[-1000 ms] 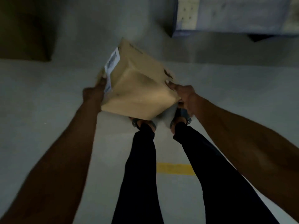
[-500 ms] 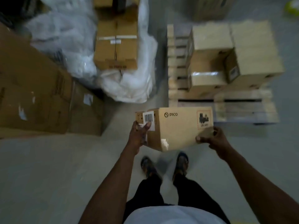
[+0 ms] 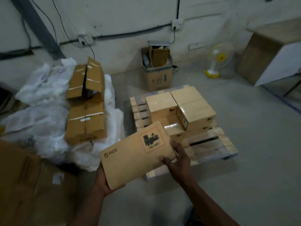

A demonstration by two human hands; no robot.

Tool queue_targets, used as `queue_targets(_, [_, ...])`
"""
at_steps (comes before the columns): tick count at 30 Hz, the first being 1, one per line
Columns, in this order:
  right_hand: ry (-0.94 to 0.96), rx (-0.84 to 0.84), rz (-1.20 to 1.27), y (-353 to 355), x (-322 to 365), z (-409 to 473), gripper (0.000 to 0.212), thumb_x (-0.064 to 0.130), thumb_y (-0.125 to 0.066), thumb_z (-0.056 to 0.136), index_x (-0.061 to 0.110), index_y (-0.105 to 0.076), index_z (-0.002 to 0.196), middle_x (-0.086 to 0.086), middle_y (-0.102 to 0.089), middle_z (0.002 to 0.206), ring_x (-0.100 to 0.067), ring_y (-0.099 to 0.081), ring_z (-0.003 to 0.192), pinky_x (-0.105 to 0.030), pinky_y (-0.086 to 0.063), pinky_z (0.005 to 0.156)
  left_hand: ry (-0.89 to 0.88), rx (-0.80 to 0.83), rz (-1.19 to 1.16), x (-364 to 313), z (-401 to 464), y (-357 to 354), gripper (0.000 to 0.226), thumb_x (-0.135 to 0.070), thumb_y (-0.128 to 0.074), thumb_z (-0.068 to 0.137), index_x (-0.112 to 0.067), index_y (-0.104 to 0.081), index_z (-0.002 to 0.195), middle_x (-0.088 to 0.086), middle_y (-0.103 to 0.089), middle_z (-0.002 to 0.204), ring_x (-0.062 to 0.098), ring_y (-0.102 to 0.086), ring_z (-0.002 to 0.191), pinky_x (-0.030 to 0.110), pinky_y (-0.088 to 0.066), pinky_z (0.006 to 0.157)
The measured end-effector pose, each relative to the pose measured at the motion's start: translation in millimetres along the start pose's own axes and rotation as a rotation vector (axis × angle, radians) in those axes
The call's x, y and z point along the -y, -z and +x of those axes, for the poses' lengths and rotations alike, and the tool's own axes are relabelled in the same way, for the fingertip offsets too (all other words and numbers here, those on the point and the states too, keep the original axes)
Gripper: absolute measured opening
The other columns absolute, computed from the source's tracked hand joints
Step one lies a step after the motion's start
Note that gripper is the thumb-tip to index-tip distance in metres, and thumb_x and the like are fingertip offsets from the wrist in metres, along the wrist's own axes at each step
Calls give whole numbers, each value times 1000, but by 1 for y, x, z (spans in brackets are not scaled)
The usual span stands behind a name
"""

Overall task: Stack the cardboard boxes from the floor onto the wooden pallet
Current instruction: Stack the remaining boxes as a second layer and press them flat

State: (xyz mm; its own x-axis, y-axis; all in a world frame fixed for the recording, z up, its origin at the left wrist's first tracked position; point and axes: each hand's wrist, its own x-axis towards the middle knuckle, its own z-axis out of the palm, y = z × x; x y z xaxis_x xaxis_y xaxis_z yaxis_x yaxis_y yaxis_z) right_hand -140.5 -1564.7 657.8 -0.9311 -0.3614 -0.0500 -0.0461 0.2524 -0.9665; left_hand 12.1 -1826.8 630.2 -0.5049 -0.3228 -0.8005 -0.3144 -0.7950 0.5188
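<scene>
Two hands hold one brown box [image 3: 135, 159] up in the air, tilted, in front of the pallet [image 3: 210, 144] and above the floor [image 3: 244, 185]; the left hand [image 3: 101, 183] grips its near bottom corner, with fingers curled under it; the right hand [image 3: 178, 159] grips its right end, with fingers wrapped on the edge. The box shows a small logo and a red dashed square with a black picture inside.

The pallet is pale wood and sits flat on the grey floor; four or so brown boxes [image 3: 180, 108] are stacked on its far part, touching each other; its near slats are bare.

To the left lies a heap of white plastic wrap [image 3: 40, 111]; two bigger boxes [image 3: 86, 111] rest on it, one on top of the other, and the top one has its flaps open. More big cardboard [image 3: 24, 185] fills the near left corner.

Behind the pallet an open box [image 3: 157, 70] full of things stands by the wall [image 3: 122, 17]; black cables [image 3: 130, 32] run along the wall to a plug. A small white and yellow fan [image 3: 217, 61] stands on the floor on the right; past it is a white and wood cabinet [image 3: 273, 57].
</scene>
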Motion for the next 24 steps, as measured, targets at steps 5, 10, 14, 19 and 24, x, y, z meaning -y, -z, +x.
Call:
queue_targets(5, [100, 88, 1, 57, 3, 45, 73, 24, -89, 75, 17, -56, 140, 36, -50, 131, 23, -49, 118, -24, -55, 95, -78, 148, -123, 10, 17, -69, 59, -73, -57, 85, -28, -80, 115, 16, -73, 128, 44, -73, 102, 69, -30, 112])
queue_targets(10, [89, 166, 36, 117, -3, 104, 58, 8, -83, 81, 19, -56, 131, 28, -53, 131, 8, -56, 119, -14, -58, 79, -196, 136, -136, 17, 29, -136, 85, -63, -87, 48, -25, -76, 124, 17, -67, 136, 45, -67, 110, 68, -42, 102])
queue_targets(14, [49, 218, 35, 149, -5, 146, 34, 21, -77, 89, 25, -58, 117, 22, -61, 121, 3, -58, 114, -11, -55, 69, -206, 46, -146, 11, 42, -174, 69, -71, -72, 73, -25, -73, 125, 15, -72, 127, 39, -72, 96, 56, -57, 81])
queue_targets(19, [-84, 272, 123, 166, -4, 195, 32, 52, -66, 93, 37, -63, 121, 20, -72, 113, -1, -67, 106, -29, -52, 84, -246, 22, -54, -7, 77, -207, 63, -70, -51, 94, -18, -73, 122, 15, -75, 116, 33, -73, 90, 50, -57, 84])
queue_targets(24, [-243, 258, 109, 165, 0, 237, 45, 60, -51, 86, 28, -72, 110, 23, -76, 97, -3, -69, 95, -29, -47, 79, -264, 58, 19, -32, 127, -232, 64, -67, -53, 94, -14, -74, 123, 23, -68, 130, 32, -70, 95, 48, -56, 87])
